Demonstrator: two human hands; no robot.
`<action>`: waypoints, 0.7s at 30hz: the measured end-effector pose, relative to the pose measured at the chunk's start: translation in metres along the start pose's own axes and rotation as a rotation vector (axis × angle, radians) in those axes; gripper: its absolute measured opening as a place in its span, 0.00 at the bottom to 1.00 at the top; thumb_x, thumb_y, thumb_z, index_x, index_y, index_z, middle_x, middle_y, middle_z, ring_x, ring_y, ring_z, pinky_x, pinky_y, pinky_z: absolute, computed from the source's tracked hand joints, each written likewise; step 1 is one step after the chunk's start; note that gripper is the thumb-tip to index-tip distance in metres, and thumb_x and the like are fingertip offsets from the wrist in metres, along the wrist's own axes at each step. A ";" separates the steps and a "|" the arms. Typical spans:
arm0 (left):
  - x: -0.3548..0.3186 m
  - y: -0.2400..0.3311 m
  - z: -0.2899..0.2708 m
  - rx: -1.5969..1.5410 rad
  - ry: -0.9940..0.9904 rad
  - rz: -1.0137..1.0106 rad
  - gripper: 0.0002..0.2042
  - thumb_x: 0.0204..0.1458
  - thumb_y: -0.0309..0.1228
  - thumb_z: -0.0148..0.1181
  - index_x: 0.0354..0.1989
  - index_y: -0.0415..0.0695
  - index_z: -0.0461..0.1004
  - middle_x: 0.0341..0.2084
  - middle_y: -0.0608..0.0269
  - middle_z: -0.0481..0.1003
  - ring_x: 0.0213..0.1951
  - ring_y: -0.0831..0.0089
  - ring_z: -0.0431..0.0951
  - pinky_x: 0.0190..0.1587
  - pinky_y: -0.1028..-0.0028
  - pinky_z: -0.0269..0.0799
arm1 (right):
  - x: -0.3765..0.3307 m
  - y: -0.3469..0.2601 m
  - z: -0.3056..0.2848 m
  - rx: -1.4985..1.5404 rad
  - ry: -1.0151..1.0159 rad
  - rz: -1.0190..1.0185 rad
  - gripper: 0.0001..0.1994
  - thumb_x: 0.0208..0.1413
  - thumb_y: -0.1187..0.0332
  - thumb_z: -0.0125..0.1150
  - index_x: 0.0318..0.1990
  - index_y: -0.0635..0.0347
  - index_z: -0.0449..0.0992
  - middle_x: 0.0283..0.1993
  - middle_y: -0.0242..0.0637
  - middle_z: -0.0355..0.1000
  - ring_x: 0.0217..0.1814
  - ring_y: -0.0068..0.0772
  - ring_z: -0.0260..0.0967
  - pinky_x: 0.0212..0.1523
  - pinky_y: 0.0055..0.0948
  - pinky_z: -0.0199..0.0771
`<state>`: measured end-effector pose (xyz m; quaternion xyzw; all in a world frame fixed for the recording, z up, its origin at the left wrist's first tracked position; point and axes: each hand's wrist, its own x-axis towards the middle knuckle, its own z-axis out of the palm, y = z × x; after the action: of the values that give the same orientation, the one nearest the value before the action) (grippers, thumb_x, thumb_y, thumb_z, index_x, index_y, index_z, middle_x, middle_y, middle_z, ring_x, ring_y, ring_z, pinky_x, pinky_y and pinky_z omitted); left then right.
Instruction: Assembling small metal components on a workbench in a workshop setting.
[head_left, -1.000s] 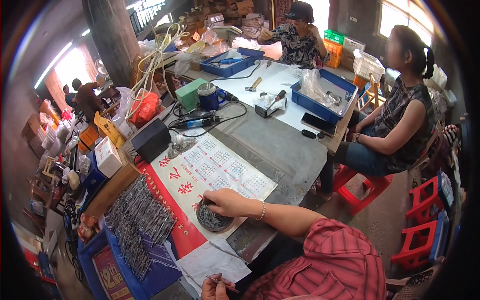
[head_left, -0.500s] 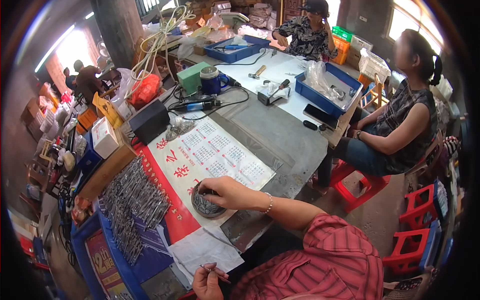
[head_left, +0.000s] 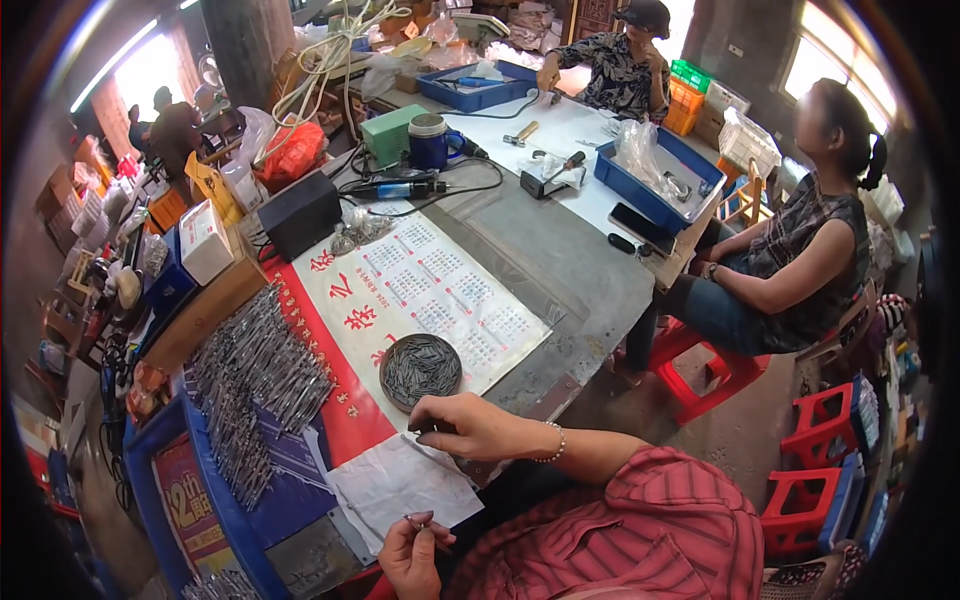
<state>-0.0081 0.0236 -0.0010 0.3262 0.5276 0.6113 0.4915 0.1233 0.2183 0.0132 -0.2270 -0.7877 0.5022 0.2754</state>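
Note:
A round tin [head_left: 383, 388] full of small dark metal pins [head_left: 422, 370] stands on a paper calendar [head_left: 455, 290]. Just on the near side of it hovers my right hand [head_left: 465, 425], fingers closed in a pinch; whatever sits between the fingertips is too small to make out. Lower down, my left hand [head_left: 412, 562] pinches a slim metal rod [head_left: 418, 524] by the near edge of a white paper sheet [head_left: 405, 480]. Many slender metal rods [head_left: 262, 365] lie in a dense pile to the left, on a purple sheet.
Behind the calendar are a black box [head_left: 300, 215], a blue mug [head_left: 428, 150] and a corded blue tool [head_left: 395, 190]. Blue trays [head_left: 650, 195] hold plastic bags. A hammer [head_left: 522, 133] lies farther off. Co-workers sit at the far side and right, near red stools [head_left: 815, 425].
My right hand has come out of the round tin and moved toward me, nearer my left hand. The left hand still pinches the rod, nearly in place. The view has shifted slightly.

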 end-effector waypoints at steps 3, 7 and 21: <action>-0.001 0.000 -0.001 0.004 0.020 0.020 0.10 0.59 0.25 0.48 0.46 0.34 0.70 0.27 0.61 0.74 0.26 0.79 0.72 0.28 0.82 0.67 | -0.003 0.005 0.007 0.026 0.000 -0.012 0.10 0.50 0.74 0.59 0.40 0.65 0.69 0.35 0.45 0.74 0.38 0.42 0.74 0.40 0.32 0.72; -0.003 0.003 0.001 -0.009 0.041 0.004 0.10 0.59 0.24 0.48 0.47 0.35 0.70 0.27 0.61 0.74 0.26 0.79 0.72 0.28 0.82 0.65 | -0.007 0.002 0.010 0.050 0.005 -0.008 0.10 0.50 0.75 0.59 0.40 0.66 0.70 0.35 0.45 0.74 0.38 0.41 0.74 0.40 0.32 0.72; -0.001 0.006 0.013 -0.015 0.018 0.001 0.10 0.58 0.25 0.51 0.46 0.37 0.70 0.27 0.62 0.75 0.26 0.80 0.72 0.27 0.84 0.63 | -0.026 0.000 0.002 0.146 -0.012 0.004 0.08 0.51 0.77 0.58 0.40 0.67 0.73 0.36 0.41 0.74 0.38 0.31 0.72 0.40 0.27 0.70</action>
<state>0.0027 0.0273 0.0075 0.3170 0.5273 0.6185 0.4889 0.1414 0.1998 0.0072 -0.2050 -0.7500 0.5604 0.2855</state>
